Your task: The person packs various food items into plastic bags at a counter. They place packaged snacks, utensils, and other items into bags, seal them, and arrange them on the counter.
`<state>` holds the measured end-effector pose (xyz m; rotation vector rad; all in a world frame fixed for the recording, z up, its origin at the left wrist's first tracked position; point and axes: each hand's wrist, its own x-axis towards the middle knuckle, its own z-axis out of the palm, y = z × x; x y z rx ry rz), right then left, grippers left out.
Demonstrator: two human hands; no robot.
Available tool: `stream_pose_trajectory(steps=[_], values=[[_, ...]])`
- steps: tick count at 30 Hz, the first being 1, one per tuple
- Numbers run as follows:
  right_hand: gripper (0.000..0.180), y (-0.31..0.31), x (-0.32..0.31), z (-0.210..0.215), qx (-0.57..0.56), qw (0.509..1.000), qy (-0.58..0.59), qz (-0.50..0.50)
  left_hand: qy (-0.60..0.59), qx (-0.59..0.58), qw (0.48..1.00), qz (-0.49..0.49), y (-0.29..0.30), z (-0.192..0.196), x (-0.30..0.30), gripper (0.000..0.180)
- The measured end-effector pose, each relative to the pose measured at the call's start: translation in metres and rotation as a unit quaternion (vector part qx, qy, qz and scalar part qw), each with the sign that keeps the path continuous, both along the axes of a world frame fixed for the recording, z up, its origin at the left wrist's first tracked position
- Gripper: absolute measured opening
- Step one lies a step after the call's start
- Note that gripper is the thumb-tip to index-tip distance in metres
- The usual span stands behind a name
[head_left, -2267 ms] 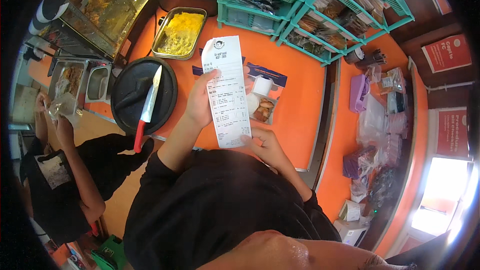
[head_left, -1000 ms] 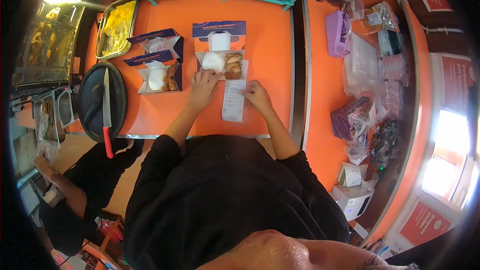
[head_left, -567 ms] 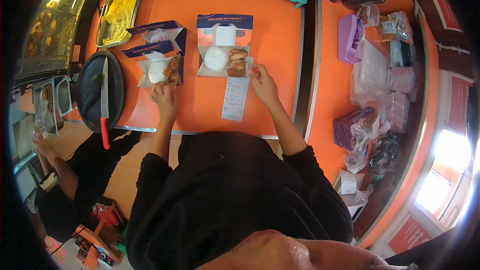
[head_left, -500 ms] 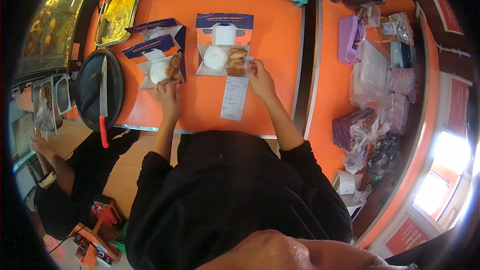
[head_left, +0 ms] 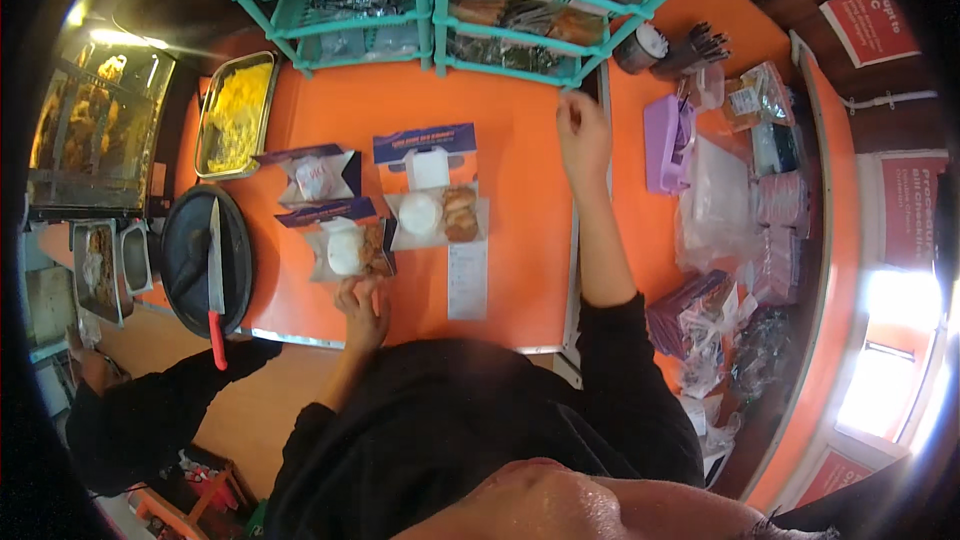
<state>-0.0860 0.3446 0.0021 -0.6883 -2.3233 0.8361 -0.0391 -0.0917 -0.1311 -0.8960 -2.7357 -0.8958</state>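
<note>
My left hand (head_left: 362, 312) rests by the front edge of an open meal box (head_left: 318, 258), its fingers apart and loosely bent. In that box lie a white rounded bundle (head_left: 346, 251) and browned fried chicken pieces (head_left: 377, 252). To its right stands another open box (head_left: 425, 143), its lid up, with a white bundle (head_left: 420, 212) and fried chicken (head_left: 460, 215). A printed receipt (head_left: 467, 282) lies in front of it. My right hand (head_left: 583, 135) is raised beyond the boxes on the right, near the green rack, its fingers loosely bent and nothing visible in them.
A third box (head_left: 350, 172) stands behind the left one. Green tiered racks (head_left: 437, 15) holding packets line the back. At left are a tray of yellow food (head_left: 237, 120) and a knife (head_left: 215, 260) on a black round board (head_left: 183, 285). A co-worker's dark sleeve (head_left: 150, 410) shows lower left.
My right hand has left the right-hand box's chicken and receipt and moved away and right, toward the rack. My left hand stays by the left box. The view has tipped up, showing more of the racks.
</note>
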Motion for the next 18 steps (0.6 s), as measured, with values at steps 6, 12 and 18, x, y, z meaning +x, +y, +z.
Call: stream_pose_trajectory(steps=[6, 12, 18], values=[[0.019, 0.065, -0.109, 0.011, 0.34, 0.938, -0.05, 0.039, 0.011, 0.055, 0.997, -0.049, 0.017, 0.012, -0.014, 0.052], [0.018, 0.064, -0.127, 0.0, 0.393, 0.919, -0.032, -0.011, 0.004, 0.095, 0.995, -0.037, 0.028, 0.032, -0.012, 0.052], [0.015, 0.062, -0.119, -0.005, 0.448, 0.893, 0.043, 0.009, -0.007, 0.113, 0.99, -0.086, 0.037, 0.033, -0.014, 0.053]])
